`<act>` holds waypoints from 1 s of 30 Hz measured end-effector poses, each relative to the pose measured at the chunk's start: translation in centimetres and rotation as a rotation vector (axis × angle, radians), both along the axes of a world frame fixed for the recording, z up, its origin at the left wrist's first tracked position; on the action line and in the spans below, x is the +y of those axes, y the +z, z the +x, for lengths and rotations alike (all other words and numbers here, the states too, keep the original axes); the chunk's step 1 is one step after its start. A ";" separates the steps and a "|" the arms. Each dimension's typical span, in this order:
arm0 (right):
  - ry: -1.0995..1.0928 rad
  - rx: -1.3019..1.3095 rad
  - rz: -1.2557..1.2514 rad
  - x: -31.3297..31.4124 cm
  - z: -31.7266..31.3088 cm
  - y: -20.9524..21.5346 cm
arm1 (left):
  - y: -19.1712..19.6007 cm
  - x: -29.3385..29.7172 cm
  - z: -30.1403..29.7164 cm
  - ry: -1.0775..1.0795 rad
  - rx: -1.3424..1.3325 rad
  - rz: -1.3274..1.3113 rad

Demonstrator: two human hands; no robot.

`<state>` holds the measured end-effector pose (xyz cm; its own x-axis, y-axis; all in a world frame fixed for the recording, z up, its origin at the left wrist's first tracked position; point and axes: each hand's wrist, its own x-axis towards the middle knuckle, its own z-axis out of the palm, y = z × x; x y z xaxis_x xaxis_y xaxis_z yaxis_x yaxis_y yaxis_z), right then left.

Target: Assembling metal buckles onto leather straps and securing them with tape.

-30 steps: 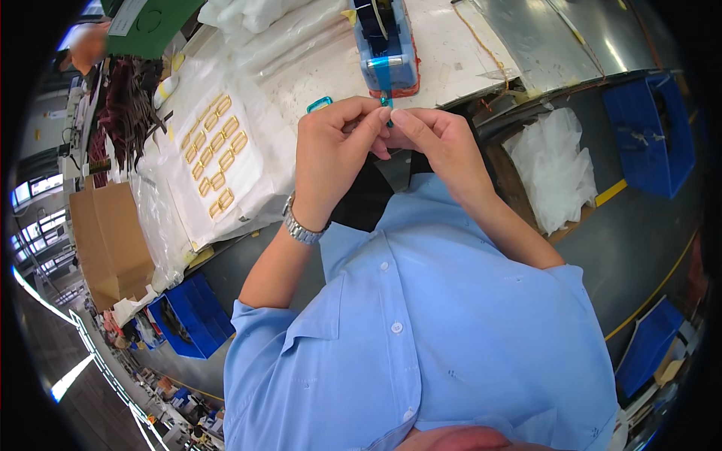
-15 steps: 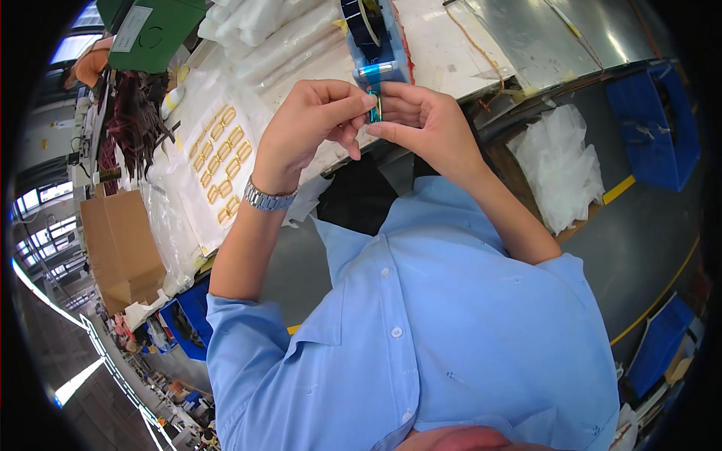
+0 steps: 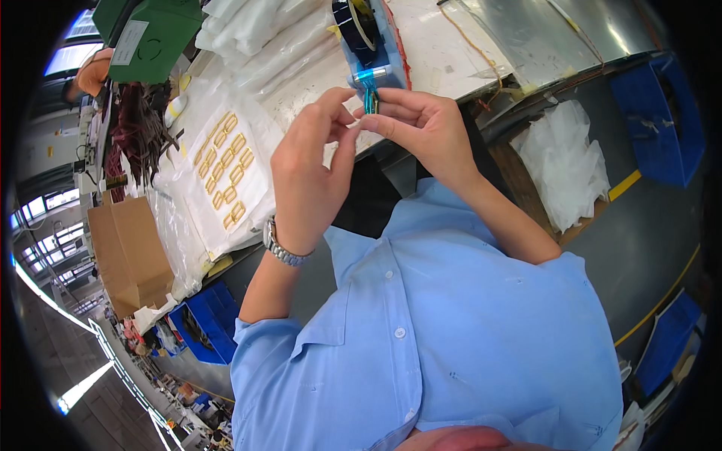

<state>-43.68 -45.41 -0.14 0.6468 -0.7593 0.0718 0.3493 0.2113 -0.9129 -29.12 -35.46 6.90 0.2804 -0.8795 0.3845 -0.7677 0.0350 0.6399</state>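
over the cluttered bench (image 3: 451, 52), both hands pinch a small blue strip (image 3: 370, 100) just below the tape dispenser (image 3: 368, 37), left hand (image 3: 312, 177) and right hand (image 3: 421, 124) fingertips nearly touching.

Your workbench (image 3: 444, 52) runs pale and cluttered across the top of the view. A blue tape dispenser (image 3: 370, 37) stands on it near the front edge. To your left lies a white sheet (image 3: 226, 169) carrying rows of small gold-coloured loops (image 3: 228, 167), with clear plastic bags (image 3: 263, 37) heaped behind, a tangle of dark wires (image 3: 139, 131) and a green box (image 3: 147, 34) beyond.
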 end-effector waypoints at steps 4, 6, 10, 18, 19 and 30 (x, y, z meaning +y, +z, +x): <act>-0.004 -0.022 0.084 0.4 -0.1 0.9 | -2.0 -0.3 -1.1 -0.097 -0.123 -0.105; -0.013 -0.021 0.085 0.5 0.1 0.8 | -3.0 -0.6 -0.5 -0.098 -0.192 -0.202; -0.017 0.046 0.032 -0.1 0.2 0.7 | -3.0 -0.9 -0.2 -0.122 -0.222 -0.199; -0.039 0.055 0.034 0.2 0.2 1.1 | -2.7 -1.0 -0.3 -0.109 -0.216 -0.163; -0.053 0.041 0.019 0.2 0.2 1.1 | -2.6 -1.0 -0.3 -0.107 -0.215 -0.163; 0.091 0.238 -0.089 2.3 -2.9 0.9 | -3.7 3.6 -3.0 -0.077 0.087 -0.003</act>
